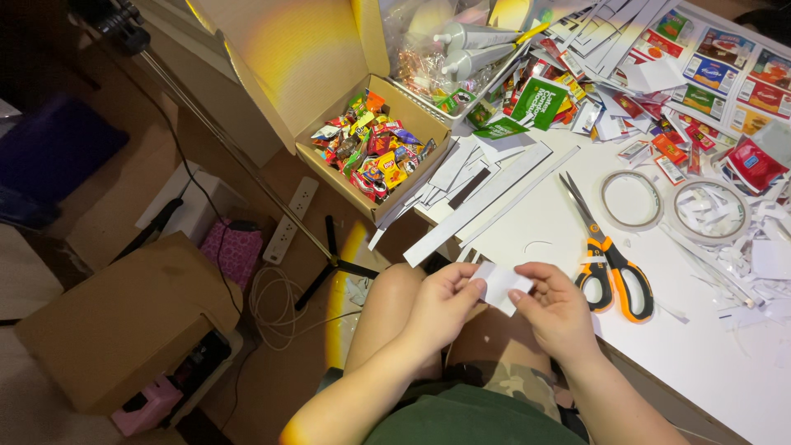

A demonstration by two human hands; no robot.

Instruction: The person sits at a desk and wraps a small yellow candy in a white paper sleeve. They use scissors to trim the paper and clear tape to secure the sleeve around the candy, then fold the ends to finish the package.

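My left hand [446, 303] and my right hand [554, 306] both pinch a small white paper piece [499, 283] between them, held over my knees at the white table's [709, 363] near edge. The fingers of each hand close on opposite sides of the paper. Orange-and-black scissors [608, 262] lie shut on the table just right of my right hand.
Two tape rolls [631, 200] [710, 211] lie past the scissors among paper scraps. Long white paper strips [478, 202] overhang the table edge. An open cardboard box [372, 148] holds several colourful miniature packets. Printed sheets [725, 74] cover the far table. A power strip [290, 221], stand and boxes sit on the floor.
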